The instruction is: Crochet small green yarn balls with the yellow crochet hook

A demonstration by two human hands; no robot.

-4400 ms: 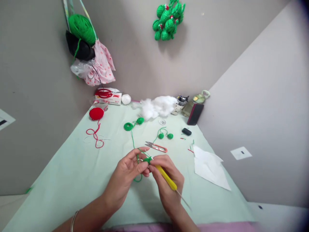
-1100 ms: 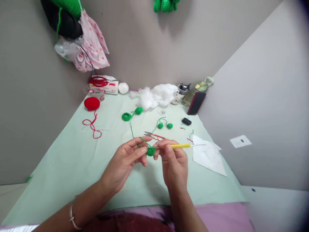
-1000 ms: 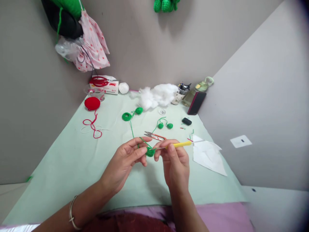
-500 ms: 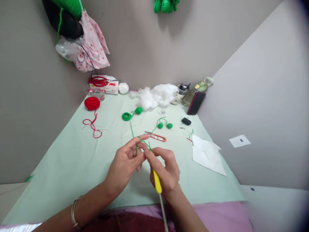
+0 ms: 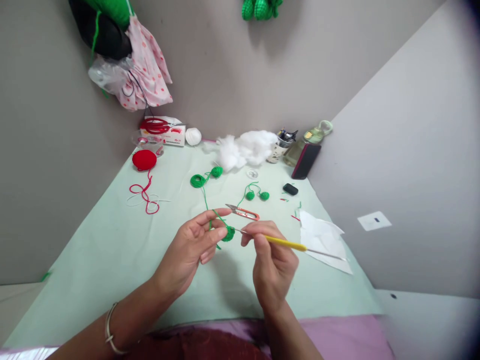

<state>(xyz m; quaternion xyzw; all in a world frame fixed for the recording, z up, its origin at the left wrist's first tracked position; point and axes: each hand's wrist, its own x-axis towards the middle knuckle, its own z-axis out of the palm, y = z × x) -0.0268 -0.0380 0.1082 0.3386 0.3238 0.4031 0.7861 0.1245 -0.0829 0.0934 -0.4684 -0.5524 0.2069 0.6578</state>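
Note:
My left hand [image 5: 189, 248] pinches a small green crochet piece [image 5: 228, 233] between thumb and fingers, with green yarn [image 5: 206, 200] looped over the forefinger and running off toward the table's middle. My right hand [image 5: 270, 260] grips a yellow-handled crochet hook [image 5: 288, 243]; its metal tip points left into the green piece and its handle sticks out to the right. Both hands hover above the pale green table cover [image 5: 112, 250].
Orange thread snips [image 5: 243, 213] lie just beyond my hands. Further back are green crochet balls [image 5: 257, 195], a green coil [image 5: 198, 180], red yarn [image 5: 144, 160], white stuffing [image 5: 243, 149], a phone [image 5: 303, 161], and white paper [image 5: 322, 239] at right. Grey walls enclose the table.
My right hand has swung the hook from pointing toward me to lying across, handle out to the right, tip in the green piece. The left hand has kept its pinch.

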